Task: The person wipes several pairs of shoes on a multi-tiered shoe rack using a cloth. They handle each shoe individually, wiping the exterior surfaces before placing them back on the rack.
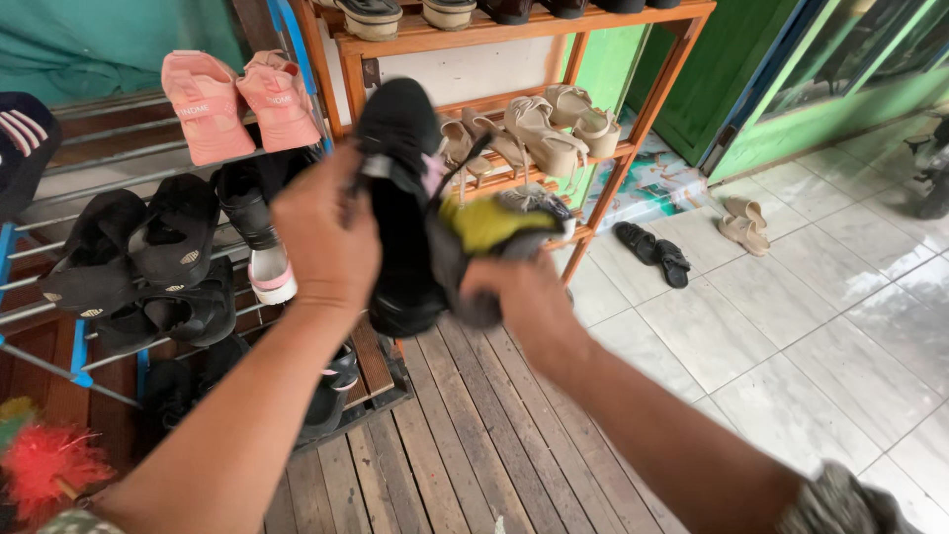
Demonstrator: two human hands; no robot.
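My left hand (326, 237) grips a black shoe (400, 198) by its side, sole toward me, toe up. My right hand (519, 297) presses a yellow-and-grey cloth (484, 225) against the shoe's right side. Both hands are raised in front of a metal shoe rack (119, 163) and a wooden shoe shelf (633, 124). The shoe's laces hang loose between the hands.
The metal rack holds pink sneakers (237, 99), black sandals (138, 247) and a black boot with a white-pink sole (262, 237). Beige heeled sandals (539, 129) sit on the wooden shelf. Black sandals (657, 252) and beige sandals (741, 222) lie on the tiled floor. A red-green duster (44, 460) lies at lower left.
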